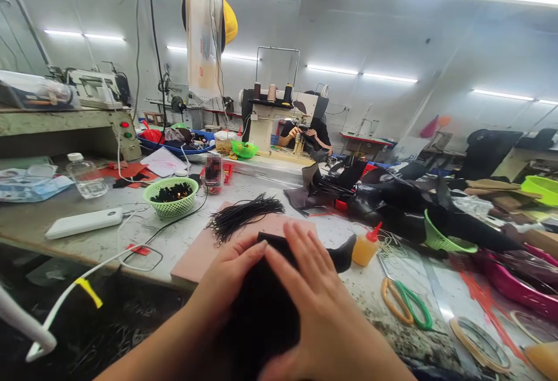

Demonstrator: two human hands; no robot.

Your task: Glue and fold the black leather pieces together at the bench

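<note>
Both my hands are wrapped round a black piece of material (261, 317) near the table's front edge. My left hand (226, 279) grips its left side, thumb laid across the top. My right hand (311, 294) covers its right side with fingers pressed together on it. The piece's dark tip (344, 256) pokes out past my right fingers. Under it lies a pink cutting mat (196, 256). A bundle of thin black cords (239, 215) is spread on the mat just beyond my hands.
A green basket (171, 196), a white power bank (85, 222) with cable and a water bottle (86, 178) lie left. An orange glue bottle (365, 246), green-and-orange scissors (405, 305), tape rolls (479, 346) and heaped black leather (392, 201) lie right. A person sews at a machine (305, 134) behind.
</note>
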